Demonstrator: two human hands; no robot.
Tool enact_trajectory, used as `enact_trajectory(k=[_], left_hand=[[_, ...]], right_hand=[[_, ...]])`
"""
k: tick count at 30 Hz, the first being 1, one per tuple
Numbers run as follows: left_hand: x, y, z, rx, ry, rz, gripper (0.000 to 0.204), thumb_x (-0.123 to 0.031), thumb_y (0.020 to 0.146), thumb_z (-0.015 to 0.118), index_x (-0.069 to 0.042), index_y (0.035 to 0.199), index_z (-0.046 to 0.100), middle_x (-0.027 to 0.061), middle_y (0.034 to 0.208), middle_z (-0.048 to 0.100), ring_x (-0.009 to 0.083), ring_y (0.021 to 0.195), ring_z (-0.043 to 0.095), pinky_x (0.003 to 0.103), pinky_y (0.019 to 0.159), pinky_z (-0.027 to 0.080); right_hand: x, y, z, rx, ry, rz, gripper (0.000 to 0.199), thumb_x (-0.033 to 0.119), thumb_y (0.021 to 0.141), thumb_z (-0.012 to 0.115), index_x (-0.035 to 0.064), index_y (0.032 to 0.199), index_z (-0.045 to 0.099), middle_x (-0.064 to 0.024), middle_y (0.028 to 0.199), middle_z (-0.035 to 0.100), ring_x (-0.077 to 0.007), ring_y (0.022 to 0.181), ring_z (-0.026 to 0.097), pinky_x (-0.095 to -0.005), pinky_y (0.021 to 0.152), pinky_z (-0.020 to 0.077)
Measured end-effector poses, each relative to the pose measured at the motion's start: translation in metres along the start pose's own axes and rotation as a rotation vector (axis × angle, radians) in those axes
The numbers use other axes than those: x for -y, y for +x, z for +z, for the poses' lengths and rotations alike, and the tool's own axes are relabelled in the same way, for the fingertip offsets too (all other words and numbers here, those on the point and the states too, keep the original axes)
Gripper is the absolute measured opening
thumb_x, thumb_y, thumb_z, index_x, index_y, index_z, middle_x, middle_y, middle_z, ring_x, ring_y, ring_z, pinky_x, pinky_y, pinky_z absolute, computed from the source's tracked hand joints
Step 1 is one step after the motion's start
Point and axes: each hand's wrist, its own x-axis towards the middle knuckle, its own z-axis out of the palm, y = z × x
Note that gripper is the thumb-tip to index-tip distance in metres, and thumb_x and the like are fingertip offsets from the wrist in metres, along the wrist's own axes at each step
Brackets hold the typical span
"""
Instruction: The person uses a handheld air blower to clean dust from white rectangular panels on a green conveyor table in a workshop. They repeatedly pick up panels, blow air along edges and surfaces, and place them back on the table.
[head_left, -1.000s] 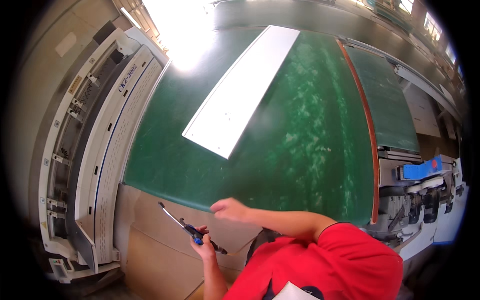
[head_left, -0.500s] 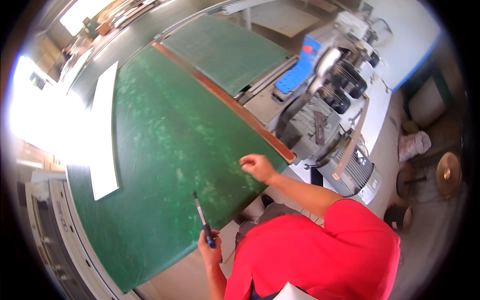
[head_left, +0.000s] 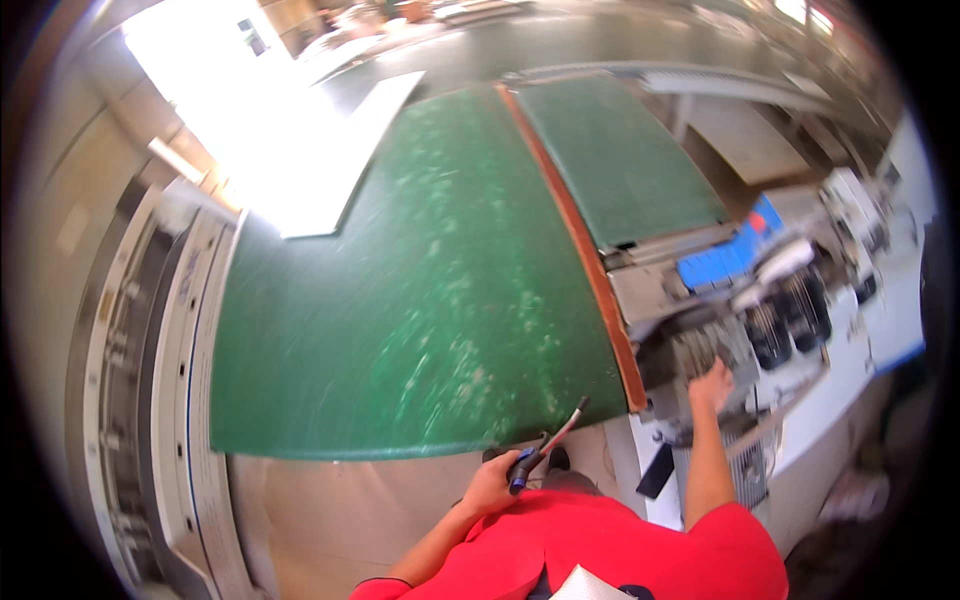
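My left hand (head_left: 490, 487) is closed around the black and blue handle of an air blow gun (head_left: 522, 468). Its thin, pale nozzle with a dark tip points up and to the right, over the near edge of the green table (head_left: 400, 300). To the right, my right hand (head_left: 711, 386) is stretched out over the grey block of a machine (head_left: 715, 350). Its fingers are blurred, and whether they touch or hold anything there cannot be made out. Below that hand lies a flat black rectangular object (head_left: 656, 471) on the white surface.
A long white board (head_left: 350, 170) lies at the table's far left. A reddish-brown strip (head_left: 590, 270) borders the table's right side. Beyond it are a blue perforated piece (head_left: 720, 262), black rollers (head_left: 800, 310) and a ribbed motor (head_left: 748, 475). A white machine frame (head_left: 200, 380) stands left.
My right hand has gone from above the green table to the machine block at the right. The blow gun now tilts further right. The whole view has turned.
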Motion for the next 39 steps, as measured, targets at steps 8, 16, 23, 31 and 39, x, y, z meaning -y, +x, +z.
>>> enact_trajectory(k=[8, 16, 23, 31, 39], left_hand=[[0.025, -0.061, -0.005, -0.217, -0.175, -0.168, 0.038, -0.014, 0.077, 0.063, -0.006, 0.114, 0.060, 0.0220, 0.096, 0.065, 0.0411, 0.093, 0.061, 0.044, 0.081, 0.049], [0.136, -0.145, 0.074, -0.420, -0.213, -0.105, 0.040, -0.011, 0.076, 0.062, -0.008, 0.116, 0.060, 0.0201, 0.091, 0.064, 0.0380, 0.084, 0.062, 0.041, 0.078, 0.049], [0.240, -0.269, 0.063, -0.644, -0.195, -0.122, 0.042, -0.007, 0.076, 0.062, -0.007, 0.118, 0.062, 0.0151, 0.086, 0.065, 0.0249, 0.075, 0.063, 0.034, 0.074, 0.051], [0.322, -0.447, 0.022, -1.149, -0.366, -0.380, 0.012, -0.001, 0.075, 0.064, -0.003, 0.086, 0.061, 0.0011, 0.069, 0.058, 0.0089, 0.064, 0.053, 0.025, 0.060, 0.045], [0.384, -0.518, -0.044, -1.445, -0.472, -0.409, 0.016, -0.001, 0.076, 0.061, -0.003, 0.092, 0.058, -0.0001, 0.071, 0.057, 0.0091, 0.063, 0.052, 0.026, 0.059, 0.045]], right_hand=[[-0.005, 0.014, -0.001, 0.002, 0.034, 0.009, 0.064, 0.003, 0.074, 0.057, 0.0046, 0.137, 0.042, -0.0245, 0.119, 0.057, -0.0403, 0.111, 0.057, -0.0475, 0.099, 0.0443], [-0.053, -0.014, 0.138, 0.271, 1.245, 0.253, 0.022, 0.003, 0.071, 0.050, 0.0030, 0.093, 0.057, -0.0029, 0.061, 0.045, -0.0140, 0.043, 0.042, -0.0287, 0.035, 0.0306], [0.126, -0.312, 0.102, 0.944, 1.232, -0.065, 0.010, 0.017, 0.078, 0.069, 0.0139, 0.079, 0.059, 0.0063, 0.058, 0.041, -0.0074, 0.044, 0.037, -0.0253, 0.039, 0.0260], [0.226, -0.566, 0.101, 1.613, 0.865, -0.486, 0.024, 0.018, 0.081, 0.076, 0.0113, 0.070, 0.055, 0.0043, 0.058, 0.047, -0.0067, 0.046, 0.038, -0.0267, 0.042, 0.0281], [0.304, -0.716, 0.140, 1.881, 0.642, -0.677, 0.021, 0.018, 0.090, 0.066, 0.0012, 0.102, 0.070, -0.0068, 0.087, 0.070, -0.0051, 0.056, 0.048, -0.0225, 0.049, 0.0339]])
